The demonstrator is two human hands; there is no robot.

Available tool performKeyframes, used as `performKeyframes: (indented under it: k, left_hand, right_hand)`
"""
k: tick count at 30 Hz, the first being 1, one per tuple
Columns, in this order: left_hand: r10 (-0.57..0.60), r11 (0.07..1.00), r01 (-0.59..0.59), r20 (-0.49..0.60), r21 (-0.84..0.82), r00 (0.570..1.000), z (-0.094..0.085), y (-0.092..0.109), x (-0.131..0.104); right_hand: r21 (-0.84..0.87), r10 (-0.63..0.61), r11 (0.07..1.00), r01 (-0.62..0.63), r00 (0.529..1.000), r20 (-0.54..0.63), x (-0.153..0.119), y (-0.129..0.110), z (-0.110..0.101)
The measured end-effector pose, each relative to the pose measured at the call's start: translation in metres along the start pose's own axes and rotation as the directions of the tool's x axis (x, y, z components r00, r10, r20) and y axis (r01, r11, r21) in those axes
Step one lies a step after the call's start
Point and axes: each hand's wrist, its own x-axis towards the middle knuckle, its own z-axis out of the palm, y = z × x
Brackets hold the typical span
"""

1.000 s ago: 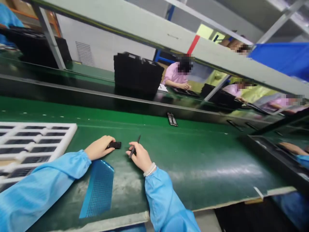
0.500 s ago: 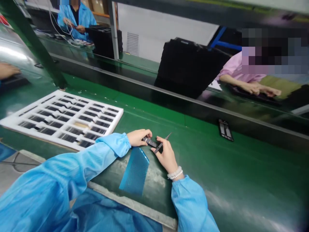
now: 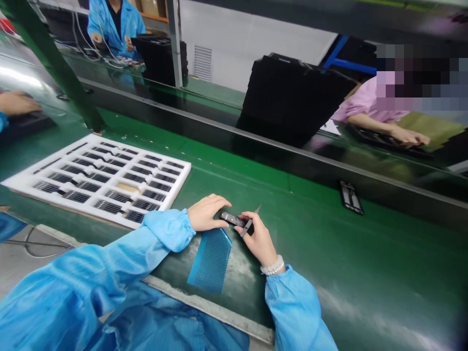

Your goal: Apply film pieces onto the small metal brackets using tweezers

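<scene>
A slim black phone-like device (image 3: 230,219) with small parts on its face lies in front of me. My left hand (image 3: 207,213) is beside its left end, fingers stretched out and thumb apart from them; the thumb is close to the device, and whether it touches I cannot tell. My right hand (image 3: 260,238) is closed around dark tweezers (image 3: 247,227), their tip pointing away to the upper right. Its fingers also rest at the device's right end, partly hiding it. Just below lies a blue sheet (image 3: 211,261) with a grid of small marks.
At left is a white foam tray (image 3: 179,178) with rows of dark parts in its slots. A second black device (image 3: 351,197) lies at right near the raised rail (image 3: 219,124). Beyond stand stacked black trays (image 3: 288,97). Co-workers sit opposite; another person's hand (image 3: 18,103) is at far left.
My left hand has loosened from the device's end, its fingers now straighter, and more of the device's face shows. My right hand still has the tweezers. The whole view has shifted slightly.
</scene>
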Motion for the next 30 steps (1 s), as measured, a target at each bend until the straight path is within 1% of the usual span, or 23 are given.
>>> performKeyframes:
  k: [3,6,8,10,12,14,15,17,19,22,26,28,30]
  left_hand:
    - [-0.001,1.0,0.002,0.063,-0.017,0.998,0.0,-0.004,-0.002]
    - [-0.04,0.999,0.043,0.131,-0.021,0.991,0.003,-0.007,-0.013]
    - [-0.077,0.996,0.082,0.144,-0.029,0.987,0.008,-0.006,-0.021]
    - [-0.092,0.994,0.1,0.144,-0.049,0.985,0.013,-0.003,-0.028]
    - [-0.076,0.993,0.089,0.146,-0.079,0.986,0.017,0.001,-0.031]
    - [-0.049,0.991,0.068,0.157,-0.116,0.986,0.02,0.003,-0.031]
    - [-0.042,0.989,0.064,0.159,-0.134,0.986,0.021,0.004,-0.03]
    - [-0.055,0.982,0.082,0.163,-0.167,0.985,0.022,0.005,-0.029]
    - [-0.085,0.973,0.116,0.158,-0.2,0.984,0.023,0.006,-0.027]
    - [-0.098,0.95,0.137,0.147,-0.28,0.984,0.024,0.008,-0.027]
    - [-0.093,0.916,0.124,0.098,-0.382,0.991,0.026,0.013,-0.028]
    - [-0.1,0.898,0.12,0.069,-0.423,0.993,0.027,0.015,-0.029]
    - [-0.117,0.869,0.127,0.052,-0.478,0.992,0.027,0.016,-0.03]
  right_hand:
    - [-0.001,0.014,1.0,-0.014,1.0,-0.009,-0.002,0.0,-0.001]
    - [0.006,0.027,1.0,-0.027,0.999,-0.026,-0.003,-0.001,-0.005]
    - [0.011,0.04,0.999,-0.039,0.998,-0.049,-0.005,-0.003,-0.008]
    - [0.034,0.057,0.998,-0.054,0.993,-0.102,-0.009,-0.009,-0.012]
    - [0.099,0.078,0.993,-0.061,0.98,-0.181,-0.017,-0.018,-0.014]
    - [0.22,0.111,0.974,-0.056,0.963,-0.247,-0.027,-0.029,-0.013]
    - [0.292,0.129,0.955,-0.049,0.957,-0.259,-0.032,-0.034,-0.011]
    - [0.396,0.137,0.918,-0.032,0.961,-0.241,-0.04,-0.042,-0.008]
    - [0.416,0.132,0.909,-0.033,0.968,-0.213,-0.043,-0.046,-0.003]
    - [0.335,0.083,0.942,-0.019,0.981,-0.176,-0.041,-0.047,0.0]
    - [0.227,-0.045,0.972,0.056,0.998,-0.053,-0.035,-0.05,0.002]
    - [0.221,-0.046,0.974,0.049,0.999,-0.016,-0.034,-0.052,0.003]
    - [0.233,-0.001,0.973,0.003,1.0,-0.009,-0.035,-0.053,0.003]
